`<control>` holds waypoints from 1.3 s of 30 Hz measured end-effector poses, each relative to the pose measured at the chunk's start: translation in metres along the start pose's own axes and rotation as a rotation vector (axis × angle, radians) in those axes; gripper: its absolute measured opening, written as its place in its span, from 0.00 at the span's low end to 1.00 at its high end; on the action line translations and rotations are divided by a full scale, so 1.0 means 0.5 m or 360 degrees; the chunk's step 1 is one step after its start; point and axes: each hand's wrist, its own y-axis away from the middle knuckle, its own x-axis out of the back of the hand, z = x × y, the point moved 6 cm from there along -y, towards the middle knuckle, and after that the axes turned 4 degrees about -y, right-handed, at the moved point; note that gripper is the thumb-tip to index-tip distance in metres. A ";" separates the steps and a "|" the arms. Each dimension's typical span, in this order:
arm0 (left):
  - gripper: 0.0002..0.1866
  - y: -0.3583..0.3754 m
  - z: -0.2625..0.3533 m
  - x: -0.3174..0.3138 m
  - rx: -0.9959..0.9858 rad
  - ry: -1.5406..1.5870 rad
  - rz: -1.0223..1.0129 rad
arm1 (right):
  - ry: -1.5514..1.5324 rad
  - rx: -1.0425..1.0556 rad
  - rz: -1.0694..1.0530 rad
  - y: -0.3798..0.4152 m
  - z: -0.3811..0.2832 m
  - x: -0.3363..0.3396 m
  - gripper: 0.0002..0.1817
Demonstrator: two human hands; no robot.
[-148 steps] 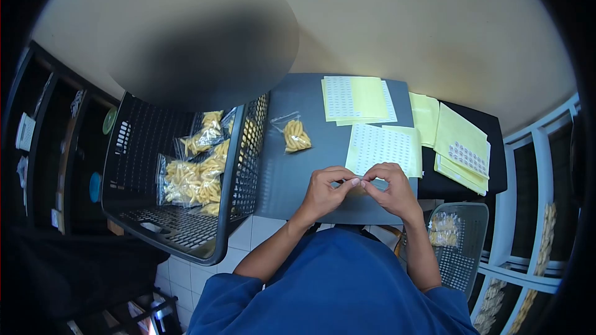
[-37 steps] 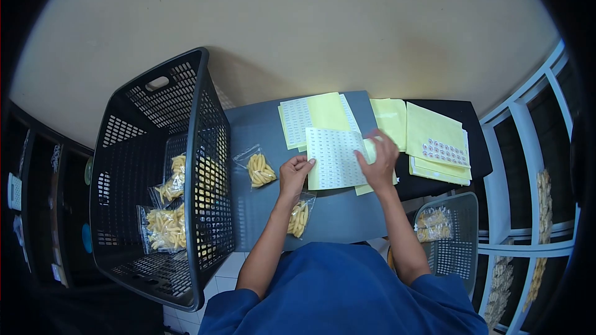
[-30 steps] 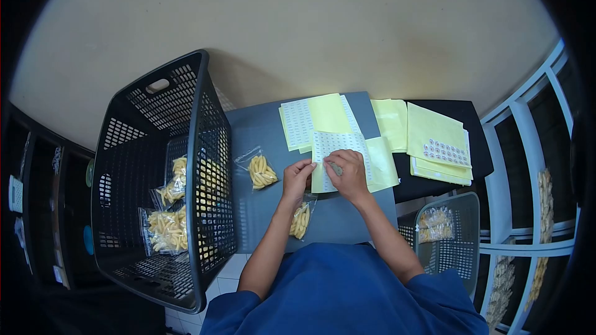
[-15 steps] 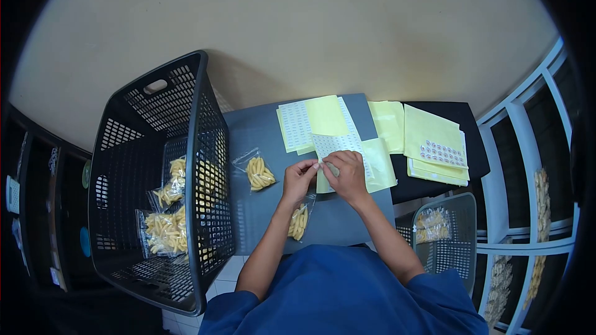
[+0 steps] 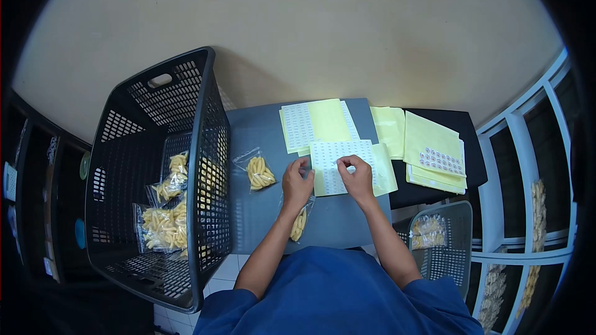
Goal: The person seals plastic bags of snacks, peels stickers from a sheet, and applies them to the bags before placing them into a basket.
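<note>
We are resting our left hand (image 5: 297, 181) on the near-left corner of the sticker sheet (image 5: 340, 157), fingers curled down on it, while our right hand (image 5: 358, 177) is pinching at a sticker on the sheet's near half. A pasta bag (image 5: 299, 222) is lying just below the sheet, under our left wrist; another bag (image 5: 259, 171) is lying left of the sheet, and the black basket (image 5: 204, 125) is standing further left.

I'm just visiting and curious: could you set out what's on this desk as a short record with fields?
Left hand: left hand rests by the sticker sheet, above a snack bag.
Right hand: right hand pinches at that sheet.
Table: grey table, another bag, more sheets.
Left side: black basket with filled bags.
Right side: yellow stack, small basket.
</note>
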 end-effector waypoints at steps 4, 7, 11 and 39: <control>0.13 0.045 0.071 0.005 -0.0241 0.0054 -0.0103 | 0.0074 0.0196 0.0048 0.026 -0.031 0.021 0.04; 0.14 0.066 0.099 -0.018 -0.0179 0.0334 -0.0258 | 0.0282 0.0512 0.0090 0.046 -0.079 0.028 0.04; 0.12 0.077 0.074 -0.042 -0.0114 0.0583 -0.0264 | 0.0431 0.0759 0.0128 0.068 -0.119 0.036 0.04; 0.24 0.155 -0.073 0.140 0.0230 -0.0723 -0.0176 | -0.0482 -0.0479 -0.0185 0.166 0.067 0.078 0.06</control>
